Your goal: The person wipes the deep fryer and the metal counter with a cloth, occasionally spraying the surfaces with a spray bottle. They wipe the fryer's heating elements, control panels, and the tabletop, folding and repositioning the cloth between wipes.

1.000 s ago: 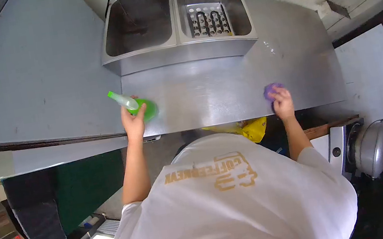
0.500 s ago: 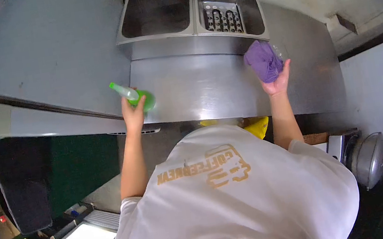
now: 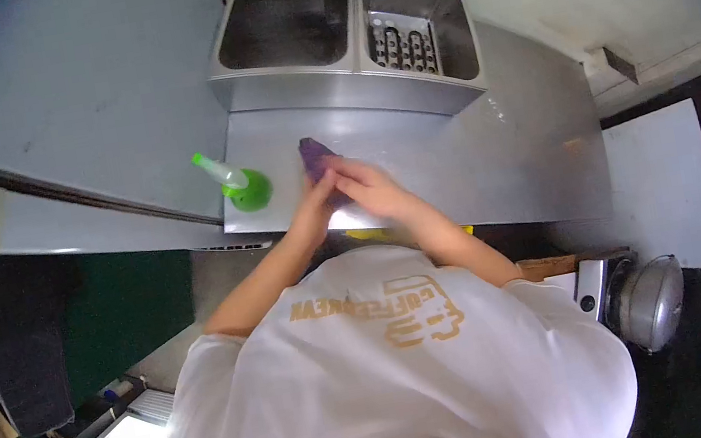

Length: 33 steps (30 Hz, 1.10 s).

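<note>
A purple cloth [image 3: 316,156] is held between my two hands over the front part of the steel counter [image 3: 411,140]. My left hand [image 3: 317,197] grips it from the left side, fingers closed. From the right, my right hand [image 3: 364,186] presses on the same cloth, its fingers together and touching my left hand. Part of the cloth is hidden by the hands. Left of them, a green spray bottle [image 3: 250,189] stands upright on the counter, untouched by either hand.
A double-basin steel fryer [image 3: 346,77] is at the back of the counter. A grey panel [image 3: 83,96] borders the left. At the lower right are a round metal pot [image 3: 659,303] and a white board [image 3: 666,187]. Yellow material shows below the counter edge.
My left hand has let go of the spray bottle, which now stands on the counter. My right hand brought the purple cloth leftward, and both hands have come together on it.
</note>
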Tool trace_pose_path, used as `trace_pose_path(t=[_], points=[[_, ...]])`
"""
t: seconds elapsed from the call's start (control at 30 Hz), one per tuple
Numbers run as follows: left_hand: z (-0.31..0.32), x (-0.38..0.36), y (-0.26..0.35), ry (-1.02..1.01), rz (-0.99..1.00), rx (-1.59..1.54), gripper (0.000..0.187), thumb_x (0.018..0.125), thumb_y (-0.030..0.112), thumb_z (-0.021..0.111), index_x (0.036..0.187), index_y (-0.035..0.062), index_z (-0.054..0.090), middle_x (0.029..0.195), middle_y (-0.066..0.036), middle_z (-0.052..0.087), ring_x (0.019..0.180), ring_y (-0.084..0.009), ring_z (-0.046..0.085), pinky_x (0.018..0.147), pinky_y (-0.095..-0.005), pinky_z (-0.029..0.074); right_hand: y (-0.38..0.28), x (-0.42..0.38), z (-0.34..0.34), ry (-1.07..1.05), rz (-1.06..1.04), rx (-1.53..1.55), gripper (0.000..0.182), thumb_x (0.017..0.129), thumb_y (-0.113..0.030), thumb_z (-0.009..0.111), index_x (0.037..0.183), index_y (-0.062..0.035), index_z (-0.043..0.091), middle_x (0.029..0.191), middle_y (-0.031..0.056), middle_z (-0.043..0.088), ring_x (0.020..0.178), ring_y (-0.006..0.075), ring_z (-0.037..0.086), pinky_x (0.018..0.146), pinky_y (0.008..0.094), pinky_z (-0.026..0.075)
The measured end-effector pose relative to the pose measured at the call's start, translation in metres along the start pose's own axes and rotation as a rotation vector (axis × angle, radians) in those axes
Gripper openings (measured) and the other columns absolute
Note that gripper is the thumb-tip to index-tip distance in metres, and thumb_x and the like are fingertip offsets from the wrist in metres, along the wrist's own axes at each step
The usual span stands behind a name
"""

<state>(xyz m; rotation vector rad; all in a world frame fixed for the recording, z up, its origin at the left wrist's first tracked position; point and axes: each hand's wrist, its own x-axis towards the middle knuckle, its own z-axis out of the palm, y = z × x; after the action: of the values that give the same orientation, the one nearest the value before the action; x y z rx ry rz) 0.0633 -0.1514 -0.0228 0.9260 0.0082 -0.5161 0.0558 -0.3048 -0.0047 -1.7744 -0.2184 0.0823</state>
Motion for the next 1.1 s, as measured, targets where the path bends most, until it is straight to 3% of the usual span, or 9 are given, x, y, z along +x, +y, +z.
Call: trace_pose_path(t=[0.1,0.33,0.43,0.47,0.6,0.63,0.7,1.0,1.1], points=[[-0.008,0.045,-0.021,0.06,-0.184,-0.321,0.046,0.1,0.032,0.05,0.139,0.0094,0.041,0.13,-0.011,0.054,0.121,-0.0251,0.053,0.103,-0.0435,0.043,-0.016,0.005,-0.04,-0.073,-0.18,-0.304,0.034,0.09,-0.02,0.064,0.12,-0.0053,0.063,0.118,0.016,0.065,0.114,0.0264,0.058,0.099,0.0367,0.045],[0.12,0.112,-0.097,0.304,-0.061,-0.325,0.04,0.097,0.016,0.053,0.133,0.0071,0.038,0.124,-0.014,0.053,0.111,-0.0285,0.057,0.095,-0.047,0.049,0.014,0.034,-0.271,0.78,-0.058,-0.532,0.024,0.084,-0.015,0.068,0.107,-0.0114,0.069,0.107,0.0089,0.066,0.093,0.0192,0.062,0.083,0.033,0.049],[0.194,0.151,-0.141,0.317,-0.134,-0.225,0.043,0.095,0.012,0.052,0.133,0.0117,0.031,0.122,-0.013,0.052,0.11,-0.0298,0.056,0.089,-0.0489,0.05,0.025,0.061,-0.317,0.635,0.071,-0.714,0.03,0.08,-0.02,0.072,0.109,-0.0133,0.069,0.109,0.0104,0.064,0.092,0.0226,0.062,0.083,0.0359,0.05],[0.221,0.166,-0.152,0.346,-0.07,-0.344,0.044,0.095,0.027,0.054,0.131,0.0083,0.036,0.112,-0.011,0.056,0.093,-0.0221,0.057,0.073,-0.0386,0.05,0.037,0.07,-0.331,0.569,0.105,-0.745,0.036,0.077,-0.024,0.075,0.112,-0.0132,0.068,0.109,0.0141,0.064,0.093,0.0246,0.062,0.085,0.0385,0.05],[0.257,0.231,-0.177,0.573,0.089,-0.373,0.043,0.099,0.033,0.049,0.131,0.0084,0.035,0.113,-0.012,0.055,0.093,-0.0225,0.057,0.075,-0.0386,0.05,0.073,0.084,-0.346,0.314,0.069,-0.87,0.044,0.078,-0.023,0.075,0.119,-0.0118,0.065,0.108,0.0135,0.06,0.086,0.0227,0.064,0.076,0.0353,0.052],[0.261,0.232,-0.174,0.629,0.077,-0.419,0.042,0.101,0.035,0.046,0.131,0.0085,0.035,0.114,-0.012,0.054,0.094,-0.0226,0.057,0.076,-0.0387,0.051,0.081,0.083,-0.345,0.377,0.096,-0.582,0.049,0.077,-0.023,0.076,0.122,-0.0091,0.063,0.109,0.014,0.059,0.086,0.0229,0.064,0.074,0.035,0.052],[0.264,0.228,-0.162,0.703,0.08,-0.468,0.041,0.102,0.037,0.043,0.13,0.0085,0.035,0.114,-0.013,0.054,0.095,-0.0227,0.057,0.078,-0.0389,0.051,0.096,0.083,-0.341,0.41,0.126,-0.283,0.053,0.076,-0.023,0.076,0.124,-0.0064,0.061,0.109,0.0144,0.059,0.085,0.0231,0.065,0.072,0.0347,0.053],[0.224,0.233,-0.115,0.756,0.177,-0.554,0.037,0.103,0.034,0.04,0.128,0.007,0.035,0.113,-0.014,0.052,0.098,-0.0243,0.058,0.08,-0.041,0.052,0.109,0.081,-0.345,0.463,-0.096,-0.643,0.04,0.074,-0.019,0.073,0.11,-0.0041,0.065,0.091,0.0157,0.059,0.073,0.0287,0.063,0.071,0.0388,0.052],[0.187,0.247,-0.099,0.737,0.312,-0.565,0.036,0.103,0.036,0.036,0.127,0.0095,0.033,0.116,-0.018,0.054,0.088,-0.034,0.065,0.072,-0.052,0.057,0.12,0.086,-0.35,0.493,-0.126,-0.603,0.037,0.073,-0.019,0.073,0.106,-0.004,0.066,0.091,0.0166,0.059,0.071,0.0301,0.062,0.07,0.0393,0.051]])
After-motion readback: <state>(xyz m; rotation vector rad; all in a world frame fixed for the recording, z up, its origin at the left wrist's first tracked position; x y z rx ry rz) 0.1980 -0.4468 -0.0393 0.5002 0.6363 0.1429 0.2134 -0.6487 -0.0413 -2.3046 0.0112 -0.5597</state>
